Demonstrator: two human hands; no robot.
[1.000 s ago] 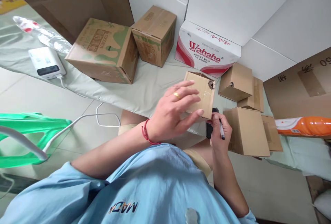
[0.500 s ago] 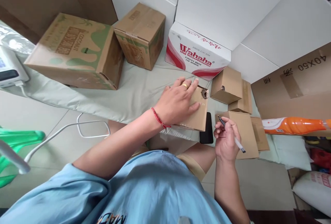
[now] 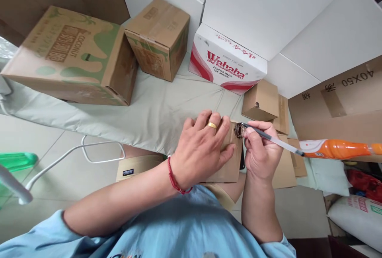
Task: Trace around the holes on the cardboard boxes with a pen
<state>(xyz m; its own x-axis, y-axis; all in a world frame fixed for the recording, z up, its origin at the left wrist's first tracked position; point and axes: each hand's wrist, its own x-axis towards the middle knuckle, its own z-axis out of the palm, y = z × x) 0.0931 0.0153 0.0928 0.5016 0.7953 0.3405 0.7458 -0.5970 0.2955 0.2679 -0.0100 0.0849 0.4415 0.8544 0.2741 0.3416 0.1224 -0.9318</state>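
A small brown cardboard box is in front of my body, with a ragged dark hole at its far right corner. My left hand lies over the top of this box, its fingers bent down at the far side and the thumb resting on the cardboard. Between the thumb and fingers of my right hand is a pen, slim with a dark end and a clear barrel. Its tip is right by the hole. A black phone shows only in part beside the box.
A white Wahaha carton stands against the wall. Two coconut cartons stand at the left. Several small brown boxes and an orange bottle are at the right. A pale cloth covers the surface.
The small box and my left hand have come nearer my body. My right hand has brought the pen up and left, to the hole. The left fingers are more bent now.
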